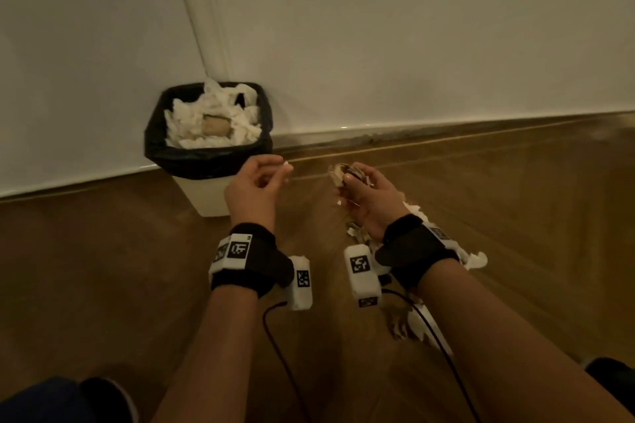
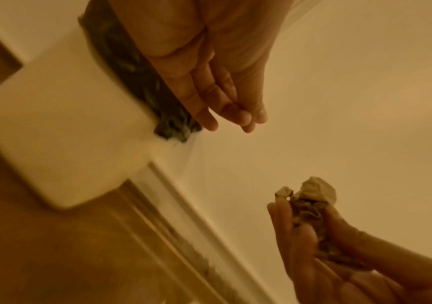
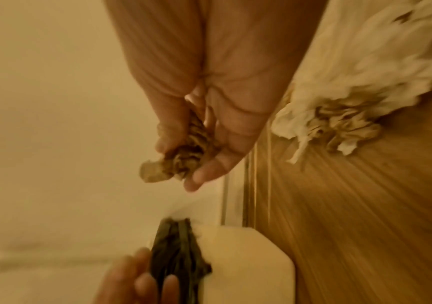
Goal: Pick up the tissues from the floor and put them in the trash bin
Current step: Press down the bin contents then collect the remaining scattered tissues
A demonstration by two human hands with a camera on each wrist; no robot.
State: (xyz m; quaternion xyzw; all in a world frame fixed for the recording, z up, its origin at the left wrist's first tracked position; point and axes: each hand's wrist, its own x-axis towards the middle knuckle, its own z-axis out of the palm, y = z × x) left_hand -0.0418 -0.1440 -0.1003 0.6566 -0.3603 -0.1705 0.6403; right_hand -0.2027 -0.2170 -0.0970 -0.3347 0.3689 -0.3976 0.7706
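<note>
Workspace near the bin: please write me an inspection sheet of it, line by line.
Surface: wooden floor, bare beside the bin.
Job's things: trash bin with black liner, nearly full of tissues; crumpled tissue in the right hand; loose tissues on the floor under the right arm.
Clutter: nothing seen.
Hands: left hand holds nothing, fingers relaxed; right hand grips the crumpled tissue.
Cables: black cable from each wrist unit.
Surroundings: white wall behind the bin.
</note>
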